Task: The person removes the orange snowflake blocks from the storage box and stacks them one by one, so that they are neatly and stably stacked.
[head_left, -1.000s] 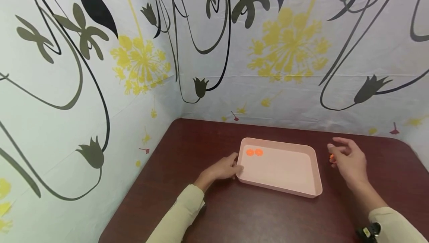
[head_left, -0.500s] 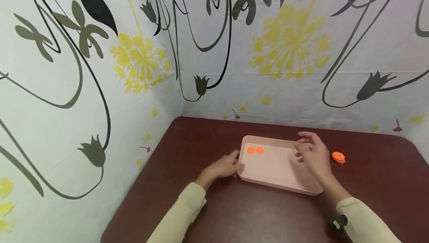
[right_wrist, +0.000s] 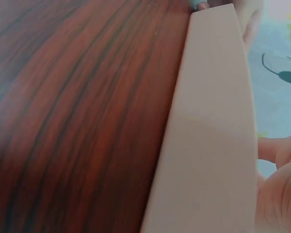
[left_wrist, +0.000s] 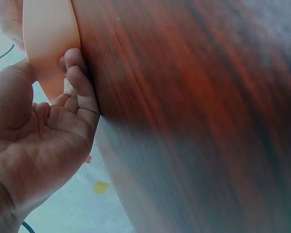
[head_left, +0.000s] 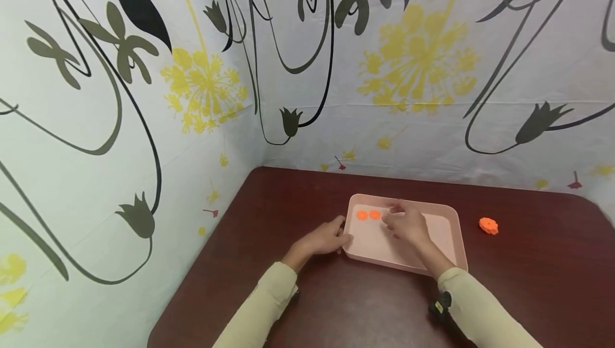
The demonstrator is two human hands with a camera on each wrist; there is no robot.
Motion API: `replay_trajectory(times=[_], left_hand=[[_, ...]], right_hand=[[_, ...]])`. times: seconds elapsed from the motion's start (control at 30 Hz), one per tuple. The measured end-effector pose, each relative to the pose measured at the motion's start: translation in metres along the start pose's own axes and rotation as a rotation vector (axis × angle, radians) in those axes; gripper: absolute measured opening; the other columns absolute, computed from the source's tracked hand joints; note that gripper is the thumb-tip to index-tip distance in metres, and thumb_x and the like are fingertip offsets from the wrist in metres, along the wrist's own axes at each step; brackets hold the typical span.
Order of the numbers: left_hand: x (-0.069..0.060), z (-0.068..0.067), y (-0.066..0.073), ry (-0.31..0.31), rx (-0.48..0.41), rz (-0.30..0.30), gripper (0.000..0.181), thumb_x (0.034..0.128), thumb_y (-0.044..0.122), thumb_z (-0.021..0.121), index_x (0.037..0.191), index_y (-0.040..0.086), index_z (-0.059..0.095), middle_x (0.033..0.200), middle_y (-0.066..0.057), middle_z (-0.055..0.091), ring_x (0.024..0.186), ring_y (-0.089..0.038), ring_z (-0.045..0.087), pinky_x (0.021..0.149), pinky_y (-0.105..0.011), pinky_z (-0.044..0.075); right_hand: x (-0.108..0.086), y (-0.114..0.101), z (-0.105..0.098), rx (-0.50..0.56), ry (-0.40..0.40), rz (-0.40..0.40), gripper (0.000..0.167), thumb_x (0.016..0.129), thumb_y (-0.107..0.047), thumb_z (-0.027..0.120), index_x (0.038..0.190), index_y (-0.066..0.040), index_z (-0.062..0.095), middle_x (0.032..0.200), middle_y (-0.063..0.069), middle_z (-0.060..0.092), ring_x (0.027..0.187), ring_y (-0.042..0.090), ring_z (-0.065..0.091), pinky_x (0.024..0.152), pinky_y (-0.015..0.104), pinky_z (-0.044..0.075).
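Note:
A pink rectangular tray (head_left: 384, 249) lies on the dark red table. My left hand (head_left: 324, 237) grips its left wall, thumb over the rim and fingers outside, as the left wrist view also shows. Two flat orange scalloped discs (head_left: 368, 214) lie side by side in the tray's far left corner. My right hand (head_left: 407, 224) is over the tray just right of these discs, fingers bent; whether something is pinched between the fingertips is hidden. A small pile of similar orange discs (head_left: 488, 225) sits on the table, right of the tray.
The wood-grain table (head_left: 355, 305) reaches the patterned cloth walls (head_left: 307, 86) at the back and left. In the right wrist view, the tray's near outer wall (right_wrist: 203, 121) fills the middle, with the right hand beyond it.
My right hand has moved left from the orange pile, across the tray's right side, to beside the two discs. My left hand has stayed on the tray's left edge.

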State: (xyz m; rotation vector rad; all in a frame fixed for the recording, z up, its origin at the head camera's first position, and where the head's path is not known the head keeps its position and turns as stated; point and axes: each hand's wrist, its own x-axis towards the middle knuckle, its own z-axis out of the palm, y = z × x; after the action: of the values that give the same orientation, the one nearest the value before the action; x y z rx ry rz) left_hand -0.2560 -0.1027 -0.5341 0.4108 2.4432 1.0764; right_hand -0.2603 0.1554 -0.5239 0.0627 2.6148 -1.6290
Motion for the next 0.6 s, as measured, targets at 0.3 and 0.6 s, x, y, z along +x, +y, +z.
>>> replay_trajectory(times=[0.3,0.6], left_hand=[[0.0,0.0,0.001,0.003,0.011,-0.001,0.046,0.1032,0.035,0.064,0.139,0.012,0.047,0.078,-0.001,0.066,0.066,-0.016,0.061,0.064,-0.029,0.048],[0.0,0.0,0.0,-0.001,0.006,-0.005,0.047,0.1036,0.036,0.064,0.14,0.012,0.047,0.08,-0.001,0.066,0.067,-0.015,0.06,0.064,-0.028,0.049]], right_hand=[[0.015,0.008,0.016,-0.033,0.006,-0.006,0.055,0.088,-0.001,0.076,0.141,-0.006,0.064,0.134,0.025,0.067,0.115,0.036,0.067,0.066,0.024,0.057],[0.018,0.006,0.022,-0.163,0.028,-0.003,0.053,0.086,-0.003,0.076,0.139,-0.006,0.066,0.131,0.018,0.073,0.117,0.033,0.068,0.074,0.027,0.046]])
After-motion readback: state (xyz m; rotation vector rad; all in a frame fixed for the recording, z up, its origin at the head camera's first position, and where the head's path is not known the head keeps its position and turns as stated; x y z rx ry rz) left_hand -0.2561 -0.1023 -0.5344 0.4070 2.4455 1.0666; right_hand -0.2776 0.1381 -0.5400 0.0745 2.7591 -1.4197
